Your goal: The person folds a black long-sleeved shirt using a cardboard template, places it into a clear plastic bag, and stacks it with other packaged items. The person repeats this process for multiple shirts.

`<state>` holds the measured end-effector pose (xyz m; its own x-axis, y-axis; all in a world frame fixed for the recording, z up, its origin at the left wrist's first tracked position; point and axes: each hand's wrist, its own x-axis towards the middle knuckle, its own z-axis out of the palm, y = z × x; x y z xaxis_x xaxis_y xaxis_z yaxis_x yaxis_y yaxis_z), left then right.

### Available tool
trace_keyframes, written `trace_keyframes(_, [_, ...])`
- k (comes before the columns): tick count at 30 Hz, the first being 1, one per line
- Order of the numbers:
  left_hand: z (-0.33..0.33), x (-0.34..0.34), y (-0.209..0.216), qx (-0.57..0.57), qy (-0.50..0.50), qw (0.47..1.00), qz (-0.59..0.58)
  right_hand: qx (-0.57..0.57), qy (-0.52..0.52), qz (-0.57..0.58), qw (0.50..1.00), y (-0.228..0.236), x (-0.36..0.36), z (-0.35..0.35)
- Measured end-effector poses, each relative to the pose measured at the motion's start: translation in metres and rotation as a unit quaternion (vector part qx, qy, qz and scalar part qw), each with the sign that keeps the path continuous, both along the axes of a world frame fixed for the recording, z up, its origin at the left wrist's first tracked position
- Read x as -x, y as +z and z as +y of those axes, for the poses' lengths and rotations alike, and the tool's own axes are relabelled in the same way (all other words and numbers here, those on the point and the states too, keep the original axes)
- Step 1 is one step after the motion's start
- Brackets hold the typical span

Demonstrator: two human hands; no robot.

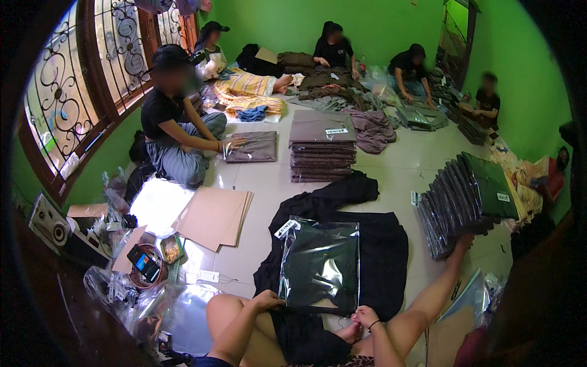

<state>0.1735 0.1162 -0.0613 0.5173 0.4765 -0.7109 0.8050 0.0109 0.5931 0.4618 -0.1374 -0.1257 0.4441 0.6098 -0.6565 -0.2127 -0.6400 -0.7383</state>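
Amid pale floor tiles, beyond the fingers: bagged dark garment, long axis pointing away, near corners pinched in left hand and right hand, equally near.

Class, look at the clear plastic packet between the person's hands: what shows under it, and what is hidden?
Spread beneath the clear plastic packet, a black garment shows at both sides and past its far edge. The garment's middle is covered; details there cannot be seen.
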Motion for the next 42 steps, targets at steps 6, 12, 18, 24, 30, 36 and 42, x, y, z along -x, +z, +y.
trace_keyframes(6, [-0.016, 0.012, 0.033, 0.06, 0.201, 0.954, -0.213, -0.212, -0.132, 0.136, 0.959, 0.064, 0.006, 0.001])
trace_keyframes(12, [-0.011, -0.005, 0.143, 0.049, 0.336, 0.845, -0.413, -0.363, -0.184, 0.199, 0.892, 0.202, 0.014, 0.03])
trace_keyframes(18, [-0.006, -0.007, 0.263, 0.05, 0.289, 0.711, -0.639, -0.6, -0.092, 0.09, 0.79, 0.326, 0.013, 0.025])
trace_keyframes(24, [0.042, -0.054, 0.27, 0.112, 0.358, 0.732, -0.568, -0.523, -0.204, 0.135, 0.816, 0.343, -0.023, 0.095])
trace_keyframes(30, [0.064, -0.063, 0.265, 0.077, 0.289, 0.702, -0.646, -0.574, -0.153, 0.149, 0.791, 0.343, -0.055, 0.094])
trace_keyframes(36, [0.042, -0.045, 0.154, -0.017, 0.219, 0.891, -0.398, -0.284, -0.009, -0.036, 0.958, 0.236, -0.063, 0.049])
trace_keyframes(42, [-0.001, -0.056, 0.041, -0.453, -0.066, 0.847, -0.269, -0.094, 0.142, -0.271, 0.947, 0.136, -0.042, 0.052])
